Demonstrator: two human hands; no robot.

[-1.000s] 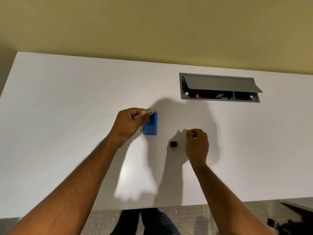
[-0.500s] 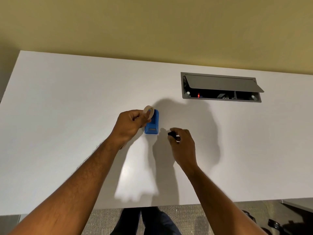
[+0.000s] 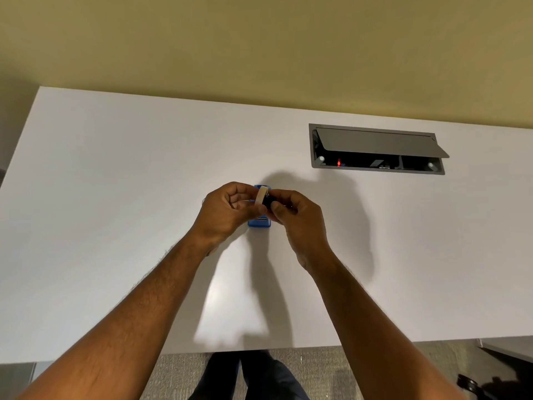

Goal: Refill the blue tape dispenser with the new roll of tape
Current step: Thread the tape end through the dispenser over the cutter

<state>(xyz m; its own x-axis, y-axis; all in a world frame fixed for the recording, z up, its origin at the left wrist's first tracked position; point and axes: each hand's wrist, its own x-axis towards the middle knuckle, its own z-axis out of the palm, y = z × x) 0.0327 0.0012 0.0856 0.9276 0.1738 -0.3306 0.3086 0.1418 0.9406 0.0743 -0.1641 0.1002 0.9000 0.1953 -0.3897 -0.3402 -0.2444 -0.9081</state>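
1. Fingers (image 3: pixel 261 208) of the left hand (image 3: pixel 227 210) pinch the tape roll (image 3: pixel 262 195); the right hand (image 3: pixel 297 217) pinches a small black hub (image 3: pixel 270 201) against it.
2. Hub is meeting the roll; loading looks still ahead.
3. Blue dispenser (image 3: pixel 259 223) lies on the tabletop (image 3: pixel 115 197) beneath, long axis running away from the person.

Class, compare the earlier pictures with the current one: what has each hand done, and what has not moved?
The right hand took hold of the small black core that lay on the table and carried it left and up to the tape roll. The left hand kept the roll, turning it on edge to meet the core. The blue dispenser and the open cable box stayed put.
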